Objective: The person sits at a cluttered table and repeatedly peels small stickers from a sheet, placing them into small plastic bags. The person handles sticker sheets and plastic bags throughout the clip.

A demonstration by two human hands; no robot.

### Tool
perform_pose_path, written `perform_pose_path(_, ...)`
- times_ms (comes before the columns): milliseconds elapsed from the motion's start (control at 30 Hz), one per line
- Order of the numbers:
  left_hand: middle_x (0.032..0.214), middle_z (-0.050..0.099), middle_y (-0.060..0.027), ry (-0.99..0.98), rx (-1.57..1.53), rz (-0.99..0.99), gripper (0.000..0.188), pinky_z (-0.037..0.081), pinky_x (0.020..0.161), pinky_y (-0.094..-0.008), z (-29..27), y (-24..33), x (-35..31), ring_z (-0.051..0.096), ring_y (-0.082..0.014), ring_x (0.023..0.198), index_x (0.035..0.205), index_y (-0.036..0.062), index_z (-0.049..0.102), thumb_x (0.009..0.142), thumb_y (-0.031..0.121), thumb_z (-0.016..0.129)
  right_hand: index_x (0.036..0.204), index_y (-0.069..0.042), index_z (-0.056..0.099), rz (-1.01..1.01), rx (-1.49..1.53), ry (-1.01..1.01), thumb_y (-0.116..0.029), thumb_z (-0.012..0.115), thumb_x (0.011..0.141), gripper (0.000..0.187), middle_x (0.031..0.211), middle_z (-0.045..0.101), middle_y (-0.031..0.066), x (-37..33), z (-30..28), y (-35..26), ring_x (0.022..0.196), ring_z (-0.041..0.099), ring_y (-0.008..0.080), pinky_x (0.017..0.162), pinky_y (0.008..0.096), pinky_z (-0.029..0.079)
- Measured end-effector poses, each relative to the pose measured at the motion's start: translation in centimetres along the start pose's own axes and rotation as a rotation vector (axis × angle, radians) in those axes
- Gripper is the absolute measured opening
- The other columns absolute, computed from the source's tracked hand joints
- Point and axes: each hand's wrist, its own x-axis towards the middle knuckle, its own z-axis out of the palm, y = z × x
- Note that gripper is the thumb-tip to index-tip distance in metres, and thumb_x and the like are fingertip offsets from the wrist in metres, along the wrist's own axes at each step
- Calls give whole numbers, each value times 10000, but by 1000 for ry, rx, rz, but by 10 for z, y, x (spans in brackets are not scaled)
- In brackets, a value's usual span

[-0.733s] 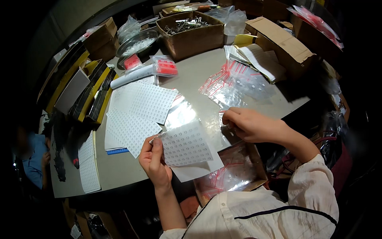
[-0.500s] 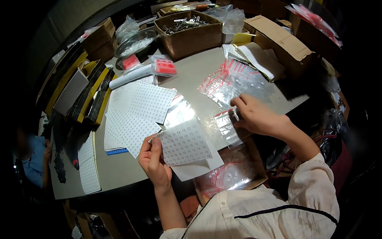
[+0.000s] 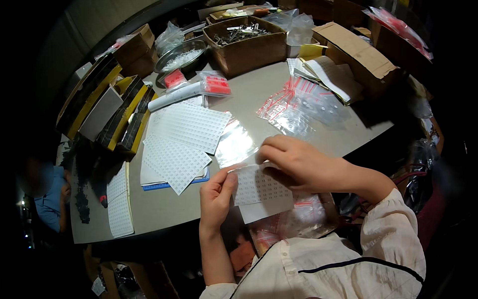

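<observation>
My left hand (image 3: 216,197) pinches the upper left corner of a white sheet of printed labels (image 3: 254,190) between thumb and fingers. My right hand (image 3: 295,162) is bent over the top right part of this sheet, fingers curled and closed; its fingertips and whatever is between them are hidden. Under the sheet, close to my body, sits an open cardboard box (image 3: 328,212) holding clear zip bags (image 3: 308,212) with red strips. Just beyond my hands a shiny clear plastic bag (image 3: 235,142) lies flat on the table.
More label sheets (image 3: 186,127) are spread at left, beside a paper roll (image 3: 174,97) and black-yellow holders (image 3: 117,117). A pile of zip bags (image 3: 303,102) lies at right. Farther back stand a bowl (image 3: 181,57) and a box of metal parts (image 3: 246,47). Another person (image 3: 50,199) is at far left.
My right hand has moved left from a red-strip zip bag over the box to the label sheet. That bag no longer shows there. My left hand and the sheet have shifted right.
</observation>
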Motion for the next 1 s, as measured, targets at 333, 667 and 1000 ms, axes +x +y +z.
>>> perform_pose_path(333,741,554,72,74,29,-17,206,321,549,-195,-1,-4,-6,435,-8,650,1029,-63,705,1009,123,621,1005,-6,547,10,-18,-6,-46,695,841,225,970,580,171,28,28,-4,908,600,376,786,435,504)
perform_pose_path(667,717,532,70,124,119,3,210,349,565,-214,-1,-3,-4,433,-17,671,937,-62,683,1006,123,611,974,-12,586,-311,-180,159,-32,684,736,259,902,571,114,1,25,3,838,605,303,739,401,507)
perform_pose_path(1000,810,661,7,136,155,48,236,423,634,-199,2,0,-4,535,-40,723,1047,-71,712,1006,139,612,960,-32,602,251,-209,131,-39,695,871,130,896,644,131,-51,-9,66,799,647,316,673,385,503)
